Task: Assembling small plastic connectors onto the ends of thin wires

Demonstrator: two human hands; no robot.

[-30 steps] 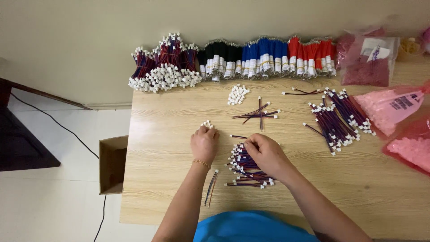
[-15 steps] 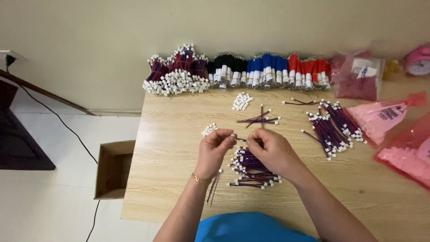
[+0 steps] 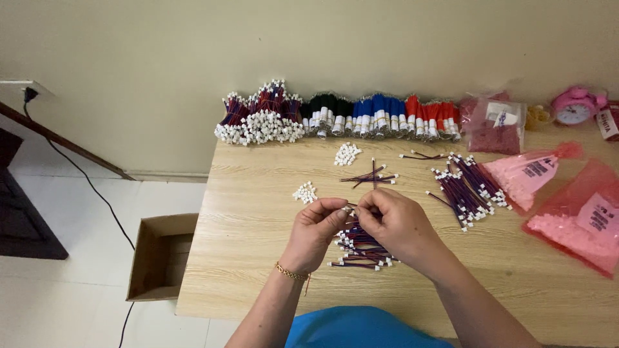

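fitting a small white connector onto a short wire lead

head view: both hands meet above the centre of the pale wooden worktop (image 3: 258,212). the left hand (image 3: 316,233), with a gold bracelet at the wrist, has thumb and forefinger pinched together on a small white plastic connector (image 3: 347,209). the right hand (image 3: 396,225) sits at its 3 o'clock, fingers curled in and closed on the end of a thin purple-and-red wire lead (image 3: 353,222), most of it hidden behind the fingers. just below the hands, toward 6 o'clock, lies a loose heap of short purple leads with white ends (image 3: 361,251). at 11 o'clock from the hands is a small cluster of loose white connectors (image 3: 305,192); a second cluster (image 3: 347,153) lies at 12 o'clock, with a few crossed leads (image 3: 371,175) beside it. at 2 o'clock a fanned bundle of leads (image 3: 467,187) rests near pink plastic bags (image 3: 567,200).

by the look of it, the step in hand is mating connector to wire end. the next move seems to call for lining up the tiny parts squarely and pressing them home, with a steady pinch on both sides.
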